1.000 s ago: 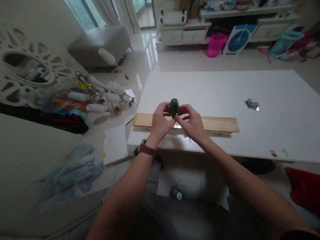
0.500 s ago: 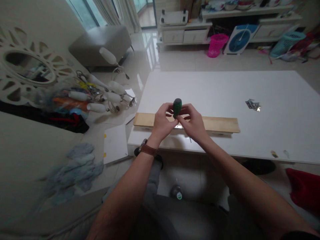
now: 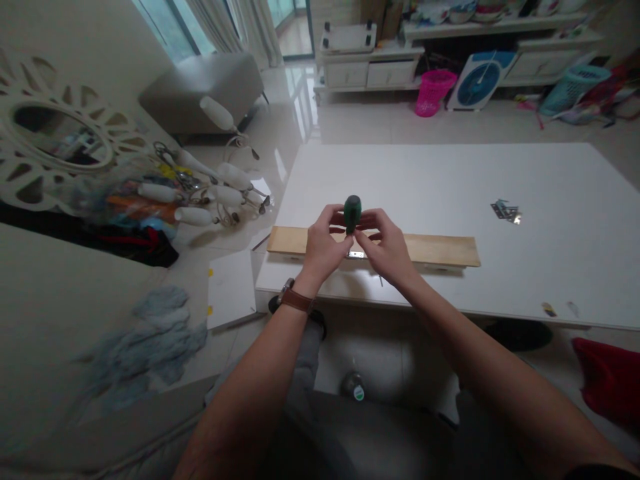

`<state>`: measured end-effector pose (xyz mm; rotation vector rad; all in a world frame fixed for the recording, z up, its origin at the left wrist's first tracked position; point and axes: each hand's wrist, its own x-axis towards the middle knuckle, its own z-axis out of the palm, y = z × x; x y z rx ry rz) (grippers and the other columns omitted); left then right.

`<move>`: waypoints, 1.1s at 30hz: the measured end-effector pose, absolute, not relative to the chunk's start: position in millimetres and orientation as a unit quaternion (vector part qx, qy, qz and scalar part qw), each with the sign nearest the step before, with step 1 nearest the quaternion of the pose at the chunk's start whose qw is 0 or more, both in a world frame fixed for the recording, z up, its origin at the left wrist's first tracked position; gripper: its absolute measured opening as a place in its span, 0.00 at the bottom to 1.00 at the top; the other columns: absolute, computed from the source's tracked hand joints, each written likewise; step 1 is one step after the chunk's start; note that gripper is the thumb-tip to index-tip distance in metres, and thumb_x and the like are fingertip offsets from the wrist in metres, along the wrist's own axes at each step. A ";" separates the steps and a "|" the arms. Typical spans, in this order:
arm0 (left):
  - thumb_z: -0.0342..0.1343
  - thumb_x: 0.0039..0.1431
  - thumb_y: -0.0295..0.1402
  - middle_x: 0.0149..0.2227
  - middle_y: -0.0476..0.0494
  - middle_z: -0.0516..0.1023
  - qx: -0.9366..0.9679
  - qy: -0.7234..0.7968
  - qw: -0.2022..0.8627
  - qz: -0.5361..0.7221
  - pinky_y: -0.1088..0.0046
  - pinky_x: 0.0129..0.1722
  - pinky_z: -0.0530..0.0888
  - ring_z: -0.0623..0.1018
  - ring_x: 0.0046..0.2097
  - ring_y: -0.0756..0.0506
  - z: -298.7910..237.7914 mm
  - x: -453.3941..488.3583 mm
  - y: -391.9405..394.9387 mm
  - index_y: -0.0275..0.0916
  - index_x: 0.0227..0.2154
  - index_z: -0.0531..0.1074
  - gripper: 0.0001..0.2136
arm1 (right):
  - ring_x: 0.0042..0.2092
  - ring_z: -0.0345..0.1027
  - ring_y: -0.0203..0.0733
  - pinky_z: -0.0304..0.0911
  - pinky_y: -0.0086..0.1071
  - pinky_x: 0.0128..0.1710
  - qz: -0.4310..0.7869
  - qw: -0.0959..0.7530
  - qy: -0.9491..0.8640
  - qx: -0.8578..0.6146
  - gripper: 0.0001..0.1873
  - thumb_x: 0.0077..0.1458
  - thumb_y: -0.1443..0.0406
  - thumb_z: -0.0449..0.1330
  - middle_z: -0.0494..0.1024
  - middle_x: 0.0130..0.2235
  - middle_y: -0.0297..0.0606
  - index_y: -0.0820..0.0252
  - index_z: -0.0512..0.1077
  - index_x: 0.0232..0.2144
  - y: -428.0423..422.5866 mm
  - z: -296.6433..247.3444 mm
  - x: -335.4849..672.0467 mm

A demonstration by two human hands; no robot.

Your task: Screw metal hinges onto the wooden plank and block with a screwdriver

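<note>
Gripping the green-handled tool (image 3: 353,212) between them, the left hand (image 3: 324,243) and right hand (image 3: 386,243) bunch their fingertips at its lower end, neither clearly nearer. It stands roughly upright, butt up; its tip, hidden behind the fingers, seems to point down at the metal bracket (image 3: 356,254) just below, along the near side of the wooden board (image 3: 443,249). That board lies lengthwise along the worktop's near edge, towards its near left corner, crossing the tool's axis.
</note>
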<state>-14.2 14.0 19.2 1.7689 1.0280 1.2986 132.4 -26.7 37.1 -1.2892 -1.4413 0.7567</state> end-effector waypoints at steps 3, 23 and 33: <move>0.61 0.52 0.16 0.42 0.49 0.81 0.687 0.398 0.349 0.498 0.68 0.45 0.82 0.82 0.45 0.48 19.6 -14.7 13.9 0.43 0.46 0.71 0.21 | 0.48 0.80 0.47 0.73 0.39 0.41 0.313 0.507 -0.598 -0.536 0.10 0.59 0.64 0.61 0.84 0.45 0.40 0.53 0.71 0.44 -26.5 35.6 132.5; 0.62 0.52 0.17 0.44 0.49 0.81 0.698 0.396 0.342 0.488 0.68 0.45 0.81 0.82 0.44 0.47 20.3 -13.9 12.6 0.46 0.49 0.70 0.24 | 0.49 0.81 0.48 0.74 0.40 0.42 0.323 0.510 -0.592 -0.534 0.11 0.58 0.63 0.62 0.85 0.46 0.40 0.52 0.72 0.45 -26.7 35.6 132.9; 0.62 0.48 0.16 0.44 0.49 0.75 0.729 0.388 0.290 0.483 0.74 0.37 0.77 0.76 0.40 0.49 16.2 -15.8 14.4 0.45 0.51 0.72 0.27 | 0.45 0.80 0.46 0.73 0.39 0.40 0.310 0.510 -0.599 -0.534 0.13 0.58 0.63 0.63 0.84 0.44 0.39 0.52 0.71 0.47 -25.3 29.8 132.5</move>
